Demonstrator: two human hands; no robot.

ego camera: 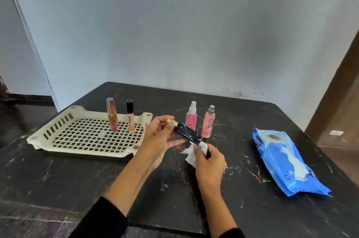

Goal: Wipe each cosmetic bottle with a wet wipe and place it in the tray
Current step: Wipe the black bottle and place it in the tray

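Here the left hand [158, 136] grips a black bottle [188, 135] by its gold cap, tilted above the dark table [242, 208]. The right hand [209, 162] pinches a white wet wipe [191, 155] against the bottle's lower end. Two tubes already stand in the cream tray [48, 131]; two pink spray bottles [199, 119] stand just behind the hands, and a blue wipes pack [287, 164] lies at right.

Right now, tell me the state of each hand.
Left hand: holding the black gold-capped cosmetic bottle at its cap end.
Right hand: fingers pinching the crumpled white wet wipe against the bottle's base.
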